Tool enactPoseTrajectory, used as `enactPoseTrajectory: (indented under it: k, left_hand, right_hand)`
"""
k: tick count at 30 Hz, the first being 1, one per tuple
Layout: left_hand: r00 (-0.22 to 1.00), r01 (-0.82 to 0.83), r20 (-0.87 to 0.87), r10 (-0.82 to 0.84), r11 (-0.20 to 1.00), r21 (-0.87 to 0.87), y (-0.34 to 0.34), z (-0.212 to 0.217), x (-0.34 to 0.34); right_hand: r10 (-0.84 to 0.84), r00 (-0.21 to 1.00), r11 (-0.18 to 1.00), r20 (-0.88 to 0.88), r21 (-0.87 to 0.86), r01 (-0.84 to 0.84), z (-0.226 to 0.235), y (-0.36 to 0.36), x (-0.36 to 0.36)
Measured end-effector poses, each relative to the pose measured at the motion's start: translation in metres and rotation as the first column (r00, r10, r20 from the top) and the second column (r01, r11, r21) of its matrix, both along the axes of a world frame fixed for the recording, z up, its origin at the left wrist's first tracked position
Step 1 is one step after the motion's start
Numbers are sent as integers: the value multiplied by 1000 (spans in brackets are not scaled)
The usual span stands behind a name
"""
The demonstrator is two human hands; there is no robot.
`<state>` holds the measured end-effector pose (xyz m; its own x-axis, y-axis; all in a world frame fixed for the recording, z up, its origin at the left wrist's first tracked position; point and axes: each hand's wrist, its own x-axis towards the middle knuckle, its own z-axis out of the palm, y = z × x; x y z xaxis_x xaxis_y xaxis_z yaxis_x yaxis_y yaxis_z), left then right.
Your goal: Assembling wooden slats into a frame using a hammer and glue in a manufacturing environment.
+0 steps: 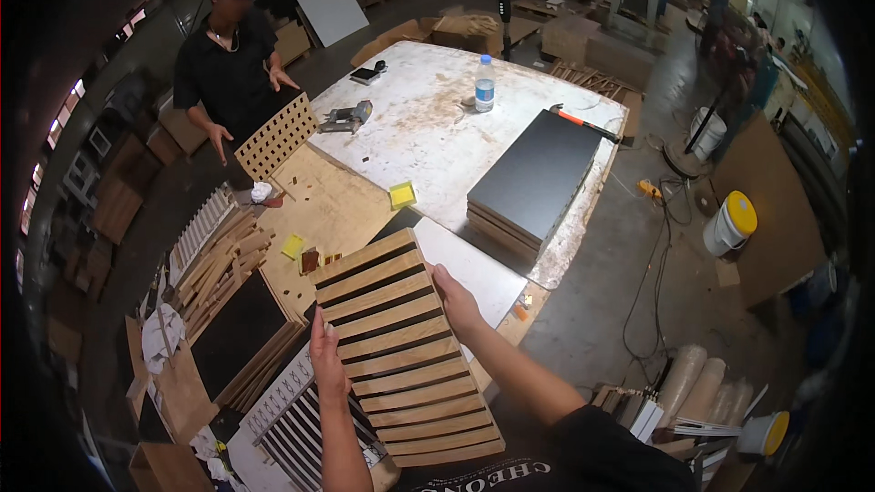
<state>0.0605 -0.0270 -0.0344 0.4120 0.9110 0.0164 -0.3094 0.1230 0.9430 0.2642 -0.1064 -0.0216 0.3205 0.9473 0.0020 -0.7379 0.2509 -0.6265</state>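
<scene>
Between my two hands is a slatted wooden panel (410, 355), light wood strips with dark gaps, tilted up in front of my body. My left hand (329, 357) grips its left edge, fingers partly hidden by the panel. On the opposite edge, near the top, my right hand (456, 299) is closed with its thumb toward the front. Below the panel lie a white sheet (474, 269) and a frame with dark and white slats (305, 428). Two yellow square boxes (402, 196) sit on the wooden worktop (324, 191) ahead.
A person (228, 64) across the table handles a perforated wooden panel (278, 137). On the white table stand a water bottle (484, 87), a nail gun (346, 117), stacked dark boards (538, 173) and an orange-handled hammer (583, 121). Wood strips (219, 264) pile at left; cables (661, 237) cross the floor.
</scene>
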Motion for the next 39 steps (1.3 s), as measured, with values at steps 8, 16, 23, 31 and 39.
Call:
enactPoseTrajectory:
  k: [8, 16, 23, 31, 39]
  left_hand:
    - [999, -14, -41, 14, 1000, 19, 1, -5, -2]
    - [994, -32, -106, 35, 999, 35, -2, -3, 0]
    - [999, -19, -46, 19, 1000, -2, 0, -8, -1]
    - [999, -29, -29, 28, 999, -40, 0, -2, 2]
    - [1000, -22, -19, 21, 999, -36, -1, -15, 4]
  right_hand:
    - [-87, 981, 991, 172, -83, 102, 6, -12, -7]
    - [-86, 982, 992, 166, -78, 100, -2, -11, -5]
    - [-99, 982, 993, 159, -50, 108, -5, -11, -6]
    - [-58, 998, 998, -18, -2, 58, -12, -8, -8]
    - [-50, 995, 999, -88, 6, 50, -19, -22, -8]
